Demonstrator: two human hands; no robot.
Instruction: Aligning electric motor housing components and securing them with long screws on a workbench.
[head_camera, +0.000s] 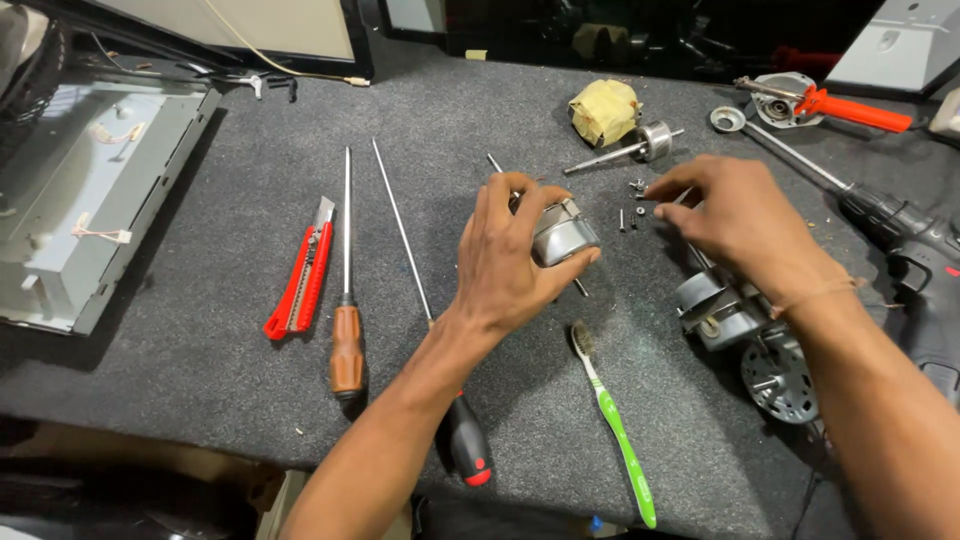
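A bench (200, 400) covered in dark grey speckled felt is seen under even light. Left of the bench, a pale grey metal chassis (90, 200) is laid. Behind the bench, dark clutter and a cream panel (260, 25) are glimpsed.

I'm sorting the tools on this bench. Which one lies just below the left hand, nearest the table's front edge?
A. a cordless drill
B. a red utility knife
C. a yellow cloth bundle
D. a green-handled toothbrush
D: the green-handled toothbrush lies just below the left hand, angled toward the table's front edge.
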